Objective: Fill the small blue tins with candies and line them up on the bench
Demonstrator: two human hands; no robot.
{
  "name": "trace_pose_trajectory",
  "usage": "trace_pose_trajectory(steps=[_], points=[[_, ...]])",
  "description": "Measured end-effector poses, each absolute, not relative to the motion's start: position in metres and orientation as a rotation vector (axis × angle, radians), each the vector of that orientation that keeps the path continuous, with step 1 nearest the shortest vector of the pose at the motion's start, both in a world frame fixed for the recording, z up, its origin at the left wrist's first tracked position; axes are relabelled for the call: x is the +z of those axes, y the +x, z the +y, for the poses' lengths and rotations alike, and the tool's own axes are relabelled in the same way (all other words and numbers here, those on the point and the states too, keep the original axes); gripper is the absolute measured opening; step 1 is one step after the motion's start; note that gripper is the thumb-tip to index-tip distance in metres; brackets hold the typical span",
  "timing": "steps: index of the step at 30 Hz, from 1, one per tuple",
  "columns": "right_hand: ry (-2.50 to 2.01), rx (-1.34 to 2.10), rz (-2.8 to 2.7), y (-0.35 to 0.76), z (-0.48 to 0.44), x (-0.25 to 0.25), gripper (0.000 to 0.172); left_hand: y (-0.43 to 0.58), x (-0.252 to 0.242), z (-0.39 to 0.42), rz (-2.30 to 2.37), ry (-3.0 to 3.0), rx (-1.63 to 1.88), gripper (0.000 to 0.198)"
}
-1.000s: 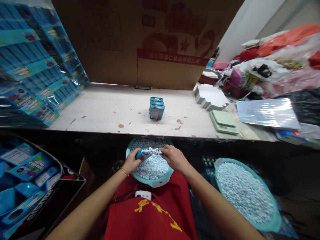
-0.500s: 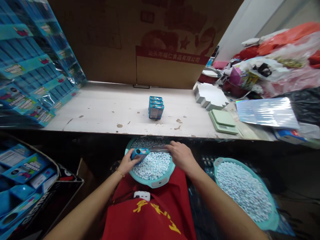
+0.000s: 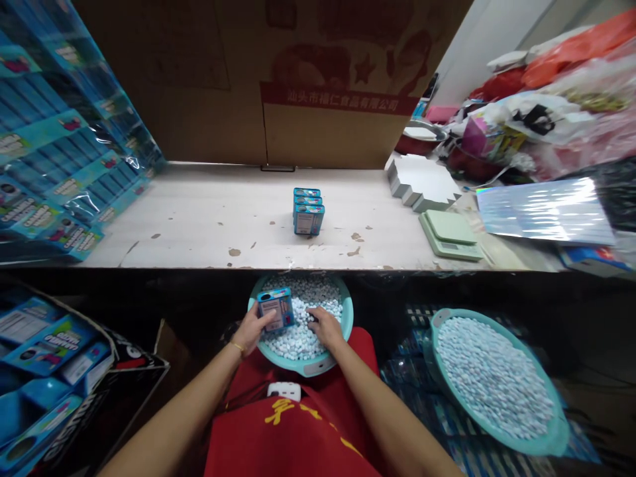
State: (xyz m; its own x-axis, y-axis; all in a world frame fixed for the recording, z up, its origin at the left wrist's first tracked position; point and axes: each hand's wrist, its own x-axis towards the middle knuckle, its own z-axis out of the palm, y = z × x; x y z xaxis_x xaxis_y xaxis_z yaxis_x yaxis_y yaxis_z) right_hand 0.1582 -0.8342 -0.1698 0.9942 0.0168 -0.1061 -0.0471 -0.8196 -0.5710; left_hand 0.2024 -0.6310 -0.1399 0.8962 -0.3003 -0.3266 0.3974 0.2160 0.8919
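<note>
On my lap, over a red apron, rests a teal basin [image 3: 336, 351] of small pale blue-white candies [image 3: 303, 315]. My left hand [image 3: 251, 329] grips a small blue box [image 3: 275, 309], held upright over the basin's left side. My right hand [image 3: 322, 326] lies on the candies near the middle of the basin, fingers curled into the pile; what they hold, if anything, is hidden. Three matching blue boxes [image 3: 308, 212] stand in a row on the worn white table [image 3: 209, 218] ahead.
A second teal basin [image 3: 556, 437] of candies sits at the lower right. Stacked blue cartons [image 3: 59, 159] line the left; more lie in a box [image 3: 44, 358] at lower left. A cardboard wall [image 3: 308, 79], white flat cartons [image 3: 422, 180], a green scale [image 3: 450, 233] and bags are behind.
My left hand turned the blue box upright and lifted it slightly. My right hand left the box's end and dropped onto the candies, nearer to me.
</note>
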Motion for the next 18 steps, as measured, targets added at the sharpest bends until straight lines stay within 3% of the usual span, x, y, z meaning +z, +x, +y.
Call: trace_pose_trajectory(steps=[9, 18], points=[[-2.483, 0.109, -0.125, 0.149, -0.869, -0.085, 0.032, 0.210, -0.124, -0.598, -0.195, 1.848, -0.193, 0.041], [-3.026, 0.330, -0.363, 0.163, -0.829, 0.001, 0.028, 0.208, -0.140, -0.624, -0.390, 2.015, -0.124, 0.039]])
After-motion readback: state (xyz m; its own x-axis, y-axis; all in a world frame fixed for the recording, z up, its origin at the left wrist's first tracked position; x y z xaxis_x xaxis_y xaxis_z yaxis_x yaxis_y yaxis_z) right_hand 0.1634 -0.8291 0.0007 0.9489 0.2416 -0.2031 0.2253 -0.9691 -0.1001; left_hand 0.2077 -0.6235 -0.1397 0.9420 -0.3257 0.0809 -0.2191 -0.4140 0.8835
